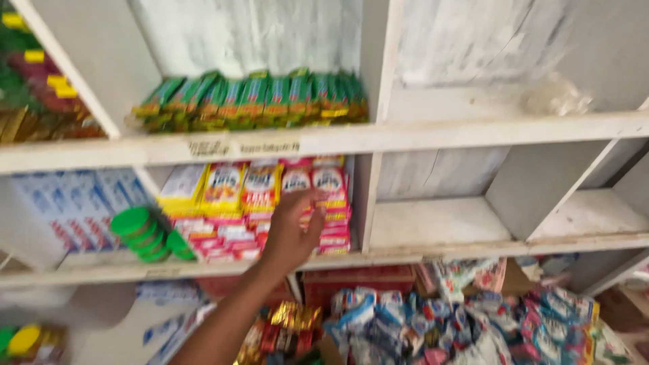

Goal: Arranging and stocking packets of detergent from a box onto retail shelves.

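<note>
We see one hand (pixel 292 230), reaching up from the lower middle of the frame. Which hand it is, we can't tell; the arm enters from lower left. Palm faces away from us, fingers loosely spread and resting against the stacked red-and-yellow packets (pixel 270 203), just left of frame centre. Blur hides whether any packet is pinched.

The packets sit in the middle shelf compartment (pixel 203 270), some upright at the back, flatter red ones piled in front. Just left of them we see a stack of green round tins (pixel 145 233) lying on its side, touching the pile. Further left, blue-and-white boxes (pixel 74 206).

Shelf above, upper middle of frame: a row of green packets (pixel 257 101). Upper left: dark green and red goods with yellow tags (pixel 34 81), blurred.

Right of the white divider (pixel 368 196) we see bare white compartments (pixel 439 223); a crumpled clear bag (pixel 554 94) at upper right.

Bottom of frame: gold-and-red wrappers (pixel 284 328) beside the arm, and a heap of blue, white and pink sachets (pixel 473 324) at lower right.
</note>
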